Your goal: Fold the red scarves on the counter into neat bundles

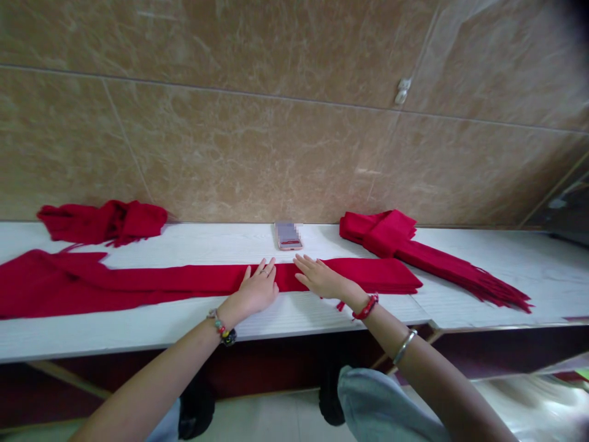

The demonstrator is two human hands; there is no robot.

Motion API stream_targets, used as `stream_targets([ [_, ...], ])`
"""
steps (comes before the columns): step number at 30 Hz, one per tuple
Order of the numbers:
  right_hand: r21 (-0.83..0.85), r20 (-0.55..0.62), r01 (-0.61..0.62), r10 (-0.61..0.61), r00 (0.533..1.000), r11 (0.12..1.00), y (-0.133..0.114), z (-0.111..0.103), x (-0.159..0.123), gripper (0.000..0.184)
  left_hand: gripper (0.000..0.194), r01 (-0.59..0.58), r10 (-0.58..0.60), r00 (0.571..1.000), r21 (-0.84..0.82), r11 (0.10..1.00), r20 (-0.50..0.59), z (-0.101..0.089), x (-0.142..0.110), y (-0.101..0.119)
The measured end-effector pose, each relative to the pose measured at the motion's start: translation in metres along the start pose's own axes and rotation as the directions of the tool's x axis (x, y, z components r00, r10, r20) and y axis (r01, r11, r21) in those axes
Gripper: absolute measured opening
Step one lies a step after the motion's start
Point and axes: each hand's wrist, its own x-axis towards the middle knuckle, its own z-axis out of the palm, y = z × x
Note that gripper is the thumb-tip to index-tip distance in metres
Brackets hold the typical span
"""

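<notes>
Presently, we rest our left hand (257, 291) and right hand (324, 280), fingers slightly parted, on the long red scarf (202, 280) across the white counter (138, 337), its right end layered, its left end seemingly unstraightened, with a phone (288, 236) and folded scarf (391, 236) beyond.

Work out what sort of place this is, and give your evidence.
Perhaps a shop or small workroom: several red scarves, some visibly fringed, lie along a narrow white counter against a marbled tile wall.

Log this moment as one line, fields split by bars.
left hand: flat on long red cloth | right hand: on same cloth | phone: beyond cloth, near wall
</notes>
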Motion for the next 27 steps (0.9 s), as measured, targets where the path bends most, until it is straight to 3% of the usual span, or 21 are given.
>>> stream_targets([
  [2,0.023,-0.006,0.012,-0.012,1.000,1.000,-0.005,0.001,0.002,0.048,0.051,-0.083,0.084,0.996,0.019,0.996,-0.019,-0.003,-0.003,0.008],
  [4,0.033,0.019,0.021,-0.022,1.000,0.999,-0.008,0.005,0.003,0.049,0.050,-0.091,0.091,0.996,-0.009,0.996,0.017,-0.002,-0.005,0.011],
  [9,-0.051,0.073,-0.013,0.017,0.997,0.999,0.004,0.003,-0.012,0.046,0.053,0.064,-0.057,0.995,-0.082,0.995,0.079,0.006,-0.008,0.001],
  [13,-0.165,0.119,-0.065,0.085,0.989,0.984,0.033,-0.006,-0.035,0.038,0.055,0.189,-0.180,0.978,-0.081,0.979,0.107,0.007,-0.007,-0.003],
  [16,-0.245,0.163,-0.066,0.108,0.981,0.967,0.053,-0.010,-0.051,0.037,0.054,0.235,-0.234,0.969,-0.002,0.972,0.079,0.001,-0.006,0.005],
  [18,-0.289,0.157,-0.053,0.102,0.982,0.956,0.060,-0.011,-0.057,0.038,0.048,0.147,-0.148,0.989,0.067,0.987,-0.004,-0.004,-0.005,0.015],
  [20,-0.295,0.113,-0.072,0.110,0.987,0.953,0.061,-0.012,-0.059,0.039,0.046,-0.081,0.088,0.993,0.086,0.993,-0.081,-0.007,-0.002,0.027],
  [22,-0.265,0.079,-0.095,0.120,0.990,0.960,0.058,-0.012,-0.057,0.040,0.047,-0.336,0.341,0.933,0.058,0.940,-0.119,-0.007,0.003,0.039],
  [23,-0.243,0.076,-0.104,0.126,0.989,0.964,0.056,-0.011,-0.055,0.041,0.046,-0.410,0.413,0.900,0.048,0.911,-0.137,-0.005,0.006,0.044],
  [25,-0.194,0.089,-0.142,0.162,0.983,0.971,0.055,-0.009,-0.054,0.043,0.042,-0.441,0.445,0.878,0.065,0.895,-0.176,-0.002,0.012,0.051],
  [27,-0.164,0.102,-0.199,0.217,0.971,0.966,0.058,-0.005,-0.056,0.044,0.039,-0.390,0.404,0.892,0.106,0.915,-0.205,0.000,0.017,0.053],
])
